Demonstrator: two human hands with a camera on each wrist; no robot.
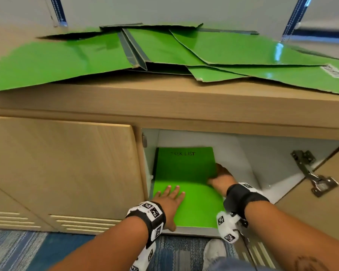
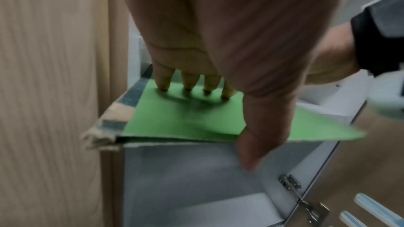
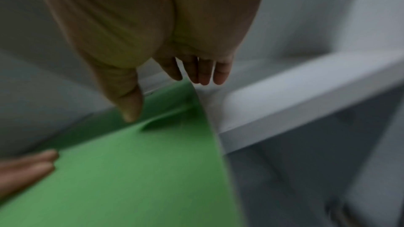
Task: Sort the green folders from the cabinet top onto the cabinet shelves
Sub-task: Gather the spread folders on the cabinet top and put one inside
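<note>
While left hand [image 1: 169,199] presses flat, right hand [image 1: 221,178] pinches green folder [image 1: 184,173] edge, shelf [image 1: 241,169] beneath.

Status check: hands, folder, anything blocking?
Left hand flat on flat green card folder, white shelf. Right hand at its right edge. Nothing blocking.

green folder [image 1: 184,173] marked "TASK LIST" (first letter faint)

The head camera is looking down from above at the cabinet top [image 1: 164,98] and open shelf [image 1: 241,159]. Each wrist camera is looking along its hand, very close. All three are sharing the green folder [image 1: 186,180].
</note>
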